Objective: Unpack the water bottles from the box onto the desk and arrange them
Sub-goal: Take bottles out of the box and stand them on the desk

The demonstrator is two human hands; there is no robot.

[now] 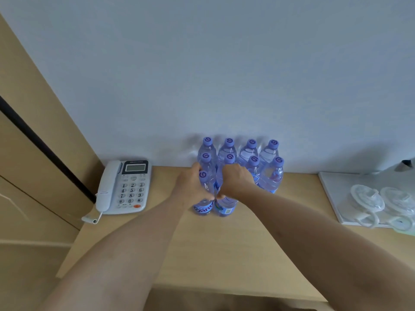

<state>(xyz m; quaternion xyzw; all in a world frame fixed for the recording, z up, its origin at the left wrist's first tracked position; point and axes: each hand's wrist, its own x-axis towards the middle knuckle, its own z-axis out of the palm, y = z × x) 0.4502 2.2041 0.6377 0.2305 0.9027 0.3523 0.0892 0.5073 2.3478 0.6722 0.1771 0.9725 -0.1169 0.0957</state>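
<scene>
While both hands are clamped on the two nearest water bottles, the main risk I judge is a knock-on topple: the bottles stand tightly packed, so a sideways shove or an uneven set-down could tip a neighbour in the block behind. Left hand is wrapped around the shoulder of the left front bottle, whose purple cap shows just beside the fingers; right hand is closed over the top of the right front bottle, cap hidden under the palm. The two front bottles stand upright, touching each other, their bases on the table towards its back edge. Behind them, eight more capped bottles stand in two rows against the wall, the back row touching or nearly touching it. Second risk: the thin plastic may flex and slip if the grip loosens. A corded phone sits near the table's back left corner, a white tray with clear cups by the right edge; both well apart from the bottles. No box in view.
</scene>
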